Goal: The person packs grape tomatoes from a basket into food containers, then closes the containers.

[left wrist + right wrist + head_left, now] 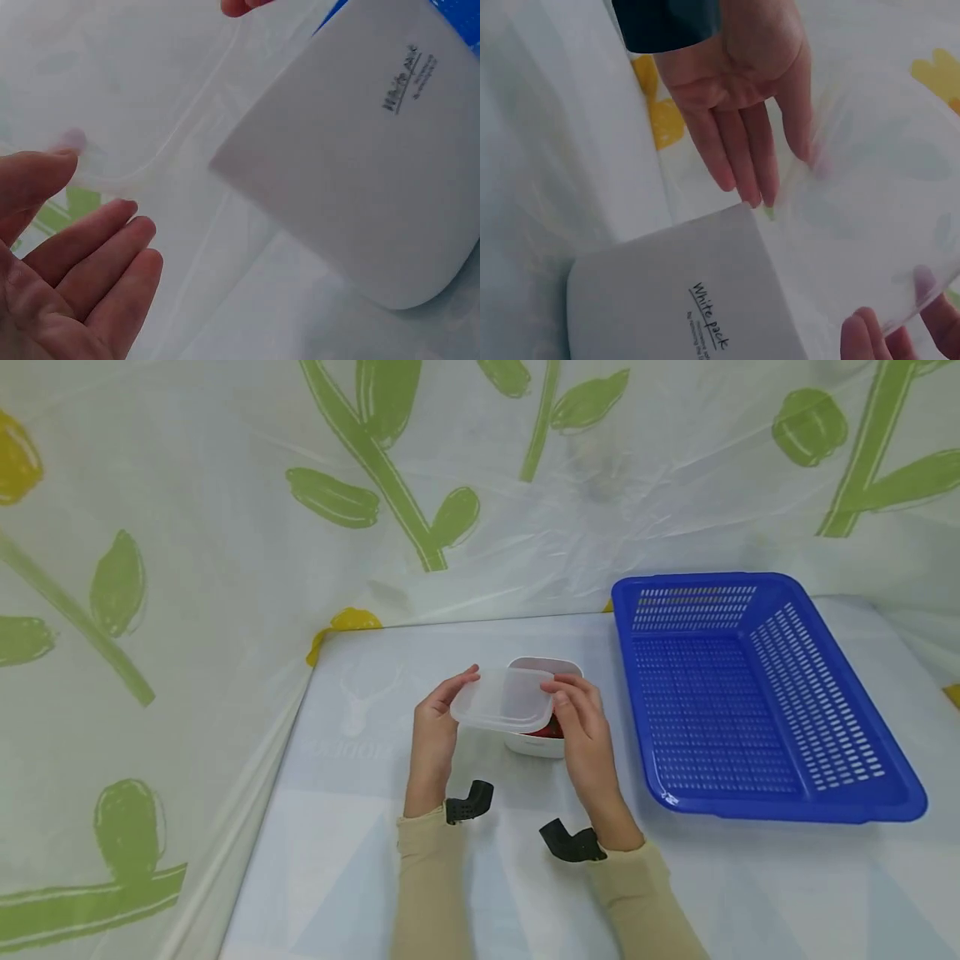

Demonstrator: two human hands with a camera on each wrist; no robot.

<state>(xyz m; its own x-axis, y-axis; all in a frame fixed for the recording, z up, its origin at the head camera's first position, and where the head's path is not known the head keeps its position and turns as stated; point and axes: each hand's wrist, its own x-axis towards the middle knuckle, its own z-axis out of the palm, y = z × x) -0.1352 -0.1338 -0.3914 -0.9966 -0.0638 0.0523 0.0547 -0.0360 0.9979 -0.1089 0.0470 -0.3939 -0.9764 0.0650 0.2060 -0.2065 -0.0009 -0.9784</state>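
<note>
Both hands hold a translucent plastic lid (501, 700) by its two sides, tilted above the table. My left hand (435, 735) pinches its left edge between thumb and fingers. At the opposite edge, my right hand (588, 731) grips it with the thumb on the rim. Behind and partly under the lid stands a white plastic container (534, 747), uncovered, with something red (553, 727) inside that the lid and right hand partly hide. Printed lettering shows on the container's white side (667, 285) in the right wrist view, where the lid (885, 187) lies beyond the fingers.
A large blue plastic basket (705, 702) with slotted sides stands right of the container, close to the right hand. The pale table (337, 843) meets a white curtain (225, 568) with green leaf prints at the back and left.
</note>
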